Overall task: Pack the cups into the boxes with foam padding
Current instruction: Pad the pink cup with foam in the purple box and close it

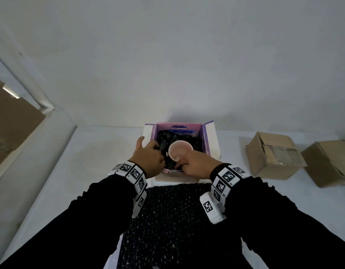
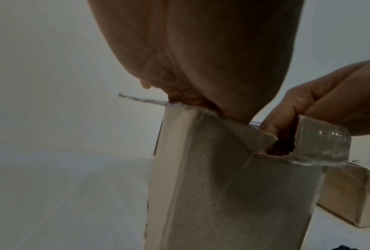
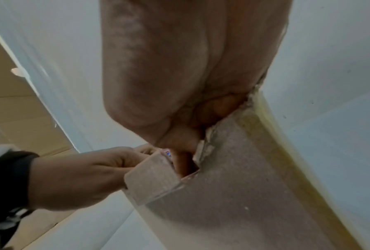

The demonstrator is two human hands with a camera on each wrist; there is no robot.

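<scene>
An open box [image 1: 211, 140] with a purple inside stands at the table's middle, filled with black foam padding [image 1: 197, 144]. A white cup [image 1: 180, 151] sits upright in the foam. My left hand [image 1: 148, 157] reaches in at the box's left side, fingers curled into the foam and thumb raised over the left flap. My right hand [image 1: 196, 165] is at the near wall beside the cup, fingers curled down into the foam; its fingertips are hidden. The wrist views show only the box's outer wall [image 2: 222, 186] [image 3: 244, 186] and both hands hooked over its top edge.
Two shut brown cardboard boxes [image 1: 274, 154] [image 1: 329, 163] lie on the white table at the right. A black speckled foam sheet [image 1: 171, 220] lies between my forearms, in front of the box. Brown cardboard [image 1: 10, 121] leans at the far left. A wall rises behind the box.
</scene>
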